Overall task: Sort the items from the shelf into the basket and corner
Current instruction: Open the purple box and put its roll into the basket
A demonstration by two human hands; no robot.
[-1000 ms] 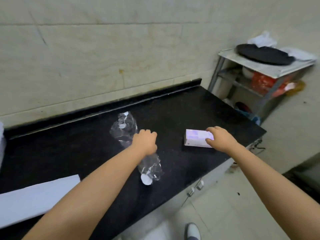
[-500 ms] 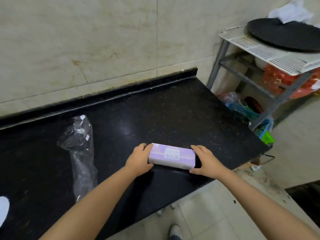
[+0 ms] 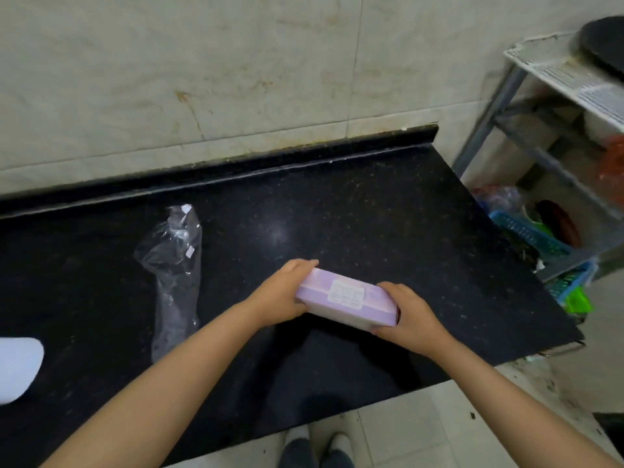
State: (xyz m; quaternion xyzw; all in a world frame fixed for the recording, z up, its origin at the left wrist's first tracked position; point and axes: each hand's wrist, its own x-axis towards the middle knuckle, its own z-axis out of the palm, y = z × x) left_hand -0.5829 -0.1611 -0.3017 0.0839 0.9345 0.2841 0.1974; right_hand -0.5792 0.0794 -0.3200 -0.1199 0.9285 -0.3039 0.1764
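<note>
both hands (image 3: 344, 307) gripping purple box (image 3: 347, 298) ends, above black counter (image 3: 371, 217)

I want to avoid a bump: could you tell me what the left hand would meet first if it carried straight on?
The left hand points right, into the purple box it already grips at one end.

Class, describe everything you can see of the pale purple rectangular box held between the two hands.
The pale purple rectangular box, seemingly cardboard, bears a white printed label on top; its text is unreadable. It appears closed and tilts slightly over the black speckled countertop. The left hand grips one end and the right hand the other. Whether it touches the counter is unclear.
</note>
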